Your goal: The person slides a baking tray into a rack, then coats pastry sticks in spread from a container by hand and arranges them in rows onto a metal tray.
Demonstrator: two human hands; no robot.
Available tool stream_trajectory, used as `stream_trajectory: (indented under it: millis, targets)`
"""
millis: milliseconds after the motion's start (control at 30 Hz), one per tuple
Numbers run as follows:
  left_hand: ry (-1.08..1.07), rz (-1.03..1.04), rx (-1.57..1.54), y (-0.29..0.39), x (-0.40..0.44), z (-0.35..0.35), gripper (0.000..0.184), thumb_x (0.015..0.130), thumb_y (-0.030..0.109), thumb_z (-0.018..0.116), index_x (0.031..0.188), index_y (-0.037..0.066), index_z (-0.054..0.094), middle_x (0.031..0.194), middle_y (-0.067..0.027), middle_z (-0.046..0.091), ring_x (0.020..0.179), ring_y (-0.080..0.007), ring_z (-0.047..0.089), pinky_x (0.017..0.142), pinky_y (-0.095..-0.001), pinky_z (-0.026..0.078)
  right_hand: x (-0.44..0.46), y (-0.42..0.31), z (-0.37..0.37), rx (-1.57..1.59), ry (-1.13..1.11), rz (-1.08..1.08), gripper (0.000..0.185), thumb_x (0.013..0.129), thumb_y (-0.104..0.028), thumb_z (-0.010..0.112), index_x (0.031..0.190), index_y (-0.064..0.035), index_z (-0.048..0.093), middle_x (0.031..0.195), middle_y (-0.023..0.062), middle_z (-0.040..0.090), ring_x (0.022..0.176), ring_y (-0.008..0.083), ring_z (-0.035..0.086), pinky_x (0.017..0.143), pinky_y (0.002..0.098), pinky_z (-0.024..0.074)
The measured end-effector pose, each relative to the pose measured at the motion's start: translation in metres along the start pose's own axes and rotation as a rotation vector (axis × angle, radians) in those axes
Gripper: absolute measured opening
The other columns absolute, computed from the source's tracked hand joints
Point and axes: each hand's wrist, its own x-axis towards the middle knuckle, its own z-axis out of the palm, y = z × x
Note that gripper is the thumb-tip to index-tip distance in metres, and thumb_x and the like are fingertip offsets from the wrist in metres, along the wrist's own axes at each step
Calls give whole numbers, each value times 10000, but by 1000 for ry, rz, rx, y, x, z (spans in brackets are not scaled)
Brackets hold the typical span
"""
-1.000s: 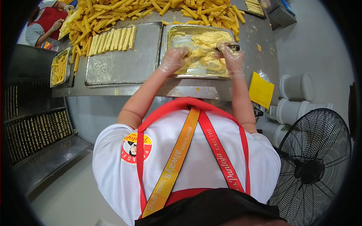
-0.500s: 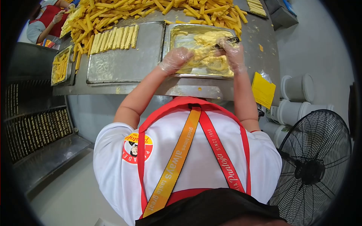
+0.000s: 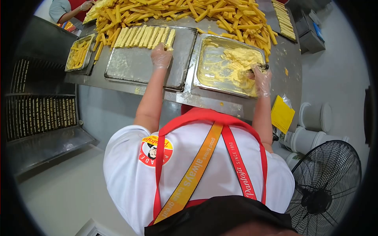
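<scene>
A broad, grey metal work surface (image 3: pixel 287 83) carries everything here. Across its far side sprawls a loose heap of deep-yellow sticks (image 3: pixel 252 28), some lying close behind the two trays; a knock there could, I judge, send one sliding in among the coated ones.

Next in size is a flat, dark-edged metal sheet tray (image 3: pixel 132 65), and just to its right a deeper rectangular silver metal pan (image 3: pixel 224 91). Along the sheet tray's far edge lies a row of pale, cream-coated sticks (image 3: pixel 143 36), set side by side and close together. A thick, pale-yellow, smeared spread (image 3: pixel 236 59) sits in the pan, heaped toward its far right.

The left hand (image 3: pixel 161 57), in a clear, thin plastic glove, is at the near end of the row's rightmost coated stick (image 3: pixel 170 38). Whether its grip is pinched on that stick or parted from it, I cannot tell. The coating looks soft and slick, so fingers sticking to it could scrape it bare, or a sideways drag could skew the neighbours.

The right hand (image 3: pixel 262 78), likewise gloved, is over the pan's right side, its grip closed around a dark-handled tool (image 3: pixel 265 67). A greasy glove might let that handle twist or slip into the spread.
</scene>
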Motion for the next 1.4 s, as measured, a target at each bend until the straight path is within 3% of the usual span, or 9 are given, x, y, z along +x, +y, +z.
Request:
stream_trajectory:
  millis: [333, 533, 633, 733, 900, 1033, 1133, 1267, 1400]
  targets:
    - [32, -73, 208, -14, 7, 20, 380, 690, 190, 735, 1018, 49, 605, 1023, -224, 608, 974, -380, 595, 785, -481, 512, -45, 0, 49, -352, -164, -648, 202, 829, -162, 700, 953, -10, 655, 752, 59, 658, 609, 133, 614, 578, 277, 492]
    - [44, 265, 212, 46, 38, 10, 481, 698, 191, 707, 1146, 91, 564, 1093, -171, 588, 1028, -352, 564, 851, -469, 486, -3, -6, 33, -7, -359, -39, 181, 831, -148, 685, 943, -13, 639, 792, 61, 659, 688, 171, 618, 650, 317, 509]
    - [-90, 464, 187, 58, 73, 41, 457, 693, 194, 682, 1130, 90, 595, 1026, -167, 620, 992, -354, 585, 855, -461, 485, 29, -7, 6, -131, 1, -45, 198, 830, -149, 687, 956, -5, 635, 796, 57, 647, 682, 170, 609, 647, 301, 509]
    - [-298, 473, 221, 79, 101, 76, 425, 725, 219, 657, 1137, 121, 625, 1040, -172, 650, 1009, -350, 601, 883, -447, 490, 1, -9, 29, -738, -54, -665, 154, 839, -108, 680, 950, -4, 654, 901, 63, 681, 799, 153, 649, 696, 291, 529]
    - [-580, 527, 353, 100, 143, 141, 375, 811, 253, 608, 1176, 165, 627, 1186, -135, 632, 1146, -325, 559, 919, -455, 484, -17, -26, 36, -116, -387, -18, 219, 823, -164, 695, 938, 19, 658, 920, 103, 674, 782, 161, 636, 665, 298, 512]
    - [-631, 537, 594, 73, 161, 209, 372, 855, 264, 557, 1205, 172, 644, 1260, -103, 610, 1164, -310, 545, 917, -446, 477, 31, -8, -4, -222, 4, 1, 203, 818, -160, 691, 927, 8, 656, 941, 107, 678, 789, 165, 648, 649, 320, 509]
    - [-632, 426, 665, 108, 150, 172, 394, 836, 270, 578, 1205, 157, 653, 1132, -116, 674, 1057, -311, 618, 830, -436, 509, 4, -17, 16, -665, -21, -660, 152, 825, -125, 713, 918, -15, 661, 921, 68, 674, 789, 141, 640, 705, 296, 534]
    - [-453, 260, 275, 80, 152, 187, 335, 811, 277, 606, 1085, 89, 651, 939, -178, 702, 898, -393, 664, 786, -466, 505, -12, -30, 27, -161, -494, -47, 194, 824, -134, 719, 956, -7, 655, 898, 68, 673, 788, 139, 635, 719, 318, 526]
    - [-327, 250, 24, 73, 150, 158, 289, 789, 279, 629, 926, 26, 597, 890, -255, 672, 871, -419, 648, 762, -475, 496, 22, -19, 4, -231, -46, -193, 261, 806, -165, 697, 1017, -17, 656, 881, 110, 678, 774, 205, 642, 728, 334, 510]
